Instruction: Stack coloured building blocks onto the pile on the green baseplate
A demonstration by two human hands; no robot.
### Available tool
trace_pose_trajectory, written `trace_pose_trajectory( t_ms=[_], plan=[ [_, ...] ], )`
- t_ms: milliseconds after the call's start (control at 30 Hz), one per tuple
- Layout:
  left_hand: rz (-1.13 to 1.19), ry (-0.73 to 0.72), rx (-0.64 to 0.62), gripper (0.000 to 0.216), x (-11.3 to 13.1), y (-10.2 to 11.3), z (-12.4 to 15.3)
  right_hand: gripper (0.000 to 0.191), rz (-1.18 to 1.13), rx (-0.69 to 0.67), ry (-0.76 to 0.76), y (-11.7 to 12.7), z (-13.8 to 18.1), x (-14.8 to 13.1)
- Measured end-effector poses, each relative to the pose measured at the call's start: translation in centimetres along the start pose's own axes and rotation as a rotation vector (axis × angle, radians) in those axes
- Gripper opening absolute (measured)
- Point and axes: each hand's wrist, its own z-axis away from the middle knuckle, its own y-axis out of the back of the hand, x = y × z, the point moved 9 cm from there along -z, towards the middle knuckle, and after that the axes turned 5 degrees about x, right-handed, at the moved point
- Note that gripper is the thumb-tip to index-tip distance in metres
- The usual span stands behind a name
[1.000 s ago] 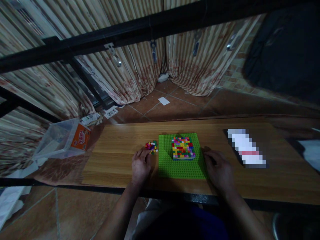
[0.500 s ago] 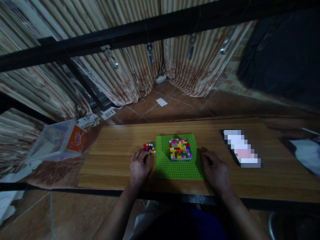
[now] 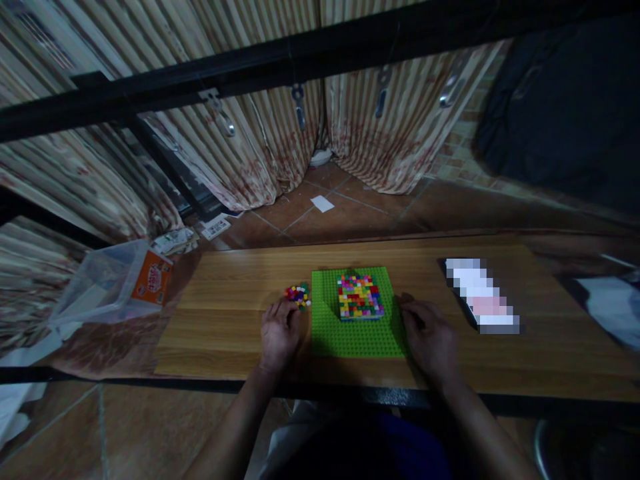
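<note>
A green studded baseplate lies on the wooden table. On its far half sits a square block of small multicoloured bricks. A little heap of loose coloured bricks lies just left of the plate. My left hand rests on the table by the plate's left edge, fingers curled, fingertips close to the loose heap. My right hand rests at the plate's right edge, fingers bent down against it. The dim light hides whether either hand holds anything.
A flat dark object with a pixelated top lies on the table to the right. A clear plastic tub with an orange label stands off the table's left end. Black metal bars cross overhead; striped curtains hang behind over a tiled floor.
Only my head shifted slightly, so the scene slid a little left in view. Both hands stayed beside the baseplate.
</note>
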Motion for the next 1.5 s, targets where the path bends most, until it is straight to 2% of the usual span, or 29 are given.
trace_pose_trajectory(
  t_ms=[233,400,533,700,833,1000,1200,1500],
  plan=[
    [0.167,0.060,0.041,0.023,0.0,0.8,0.0,0.027,0.010,-0.005,-0.007,-0.1,0.0,0.1],
    [0.293,0.113,0.049,0.018,1.1,0.7,-0.7,0.026,0.014,-0.009,-0.009,-0.2,0.0,0.0],
    [0.371,0.106,0.041,0.016,3.7,0.0,-2.1,0.026,0.017,-0.004,-0.022,-0.2,0.0,0.2],
    [0.410,-0.012,0.016,0.016,8.1,-1.7,-4.5,0.027,0.009,0.000,-0.019,-0.4,0.0,0.3],
    [0.461,-0.025,0.021,0.013,9.7,-3.2,-6.0,0.026,-0.005,-0.002,-0.029,-0.4,0.0,0.3],
    [0.431,-0.020,-0.037,0.013,10.1,-4.7,-6.8,0.024,-0.037,-0.020,-0.026,-0.3,0.0,0.1],
    [0.411,0.018,-0.078,0.015,9.8,-5.4,-6.8,0.023,-0.035,-0.024,-0.037,-0.4,0.0,0.3],
    [0.558,0.203,-0.079,0.019,8.4,-6.9,-6.4,0.025,-0.028,-0.012,-0.018,-0.4,0.1,0.4]
  ],
)
